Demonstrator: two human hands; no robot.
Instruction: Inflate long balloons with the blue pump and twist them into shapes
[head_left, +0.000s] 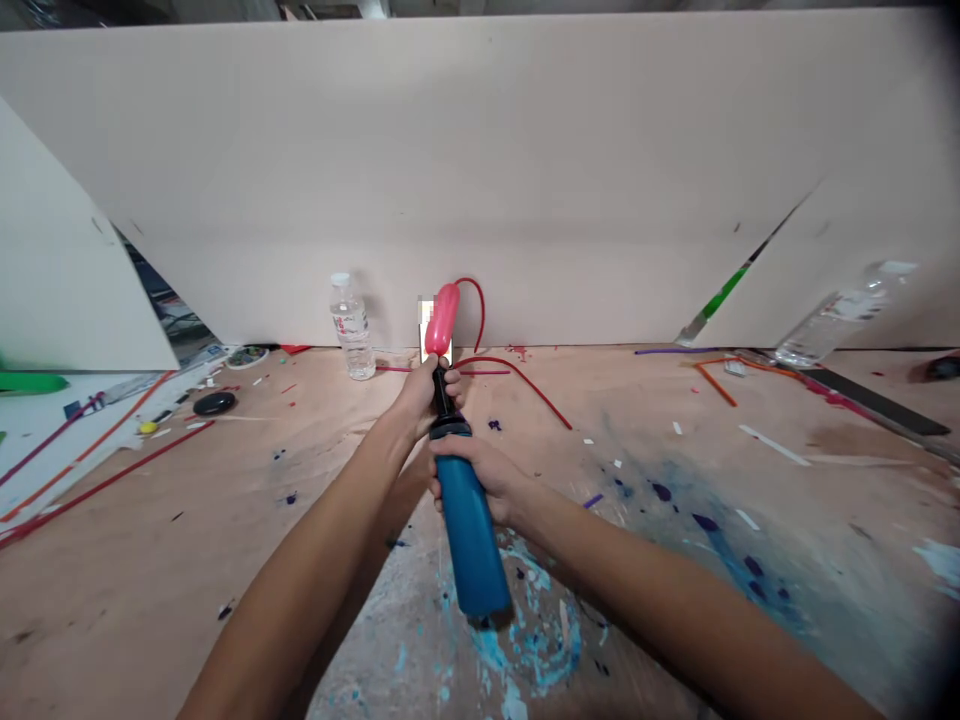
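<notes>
Left hand (429, 392) fingers pinched tight on the black nozzle (442, 396) of the blue cylindrical plastic hand pump (466, 530), clamping the neck of the long pink rubber balloon (441, 318) onto it. Right hand (480, 478) wrapped closed around the top of the pump barrel, just below the nozzle collar. Pump held out over the paint-stained brown paper tabletop (225, 520), tilted away from the body.

Progress, my read: balloon is seated and only partly filled. Near end is a short fat bulb, the rest trails off as a thin red uninflated tail (517, 375) on the table. Most of the inflation is left, and it is not tied.

Clear plastic water bottle (351, 327) stands just left, by the white board wall (480, 180).
</notes>
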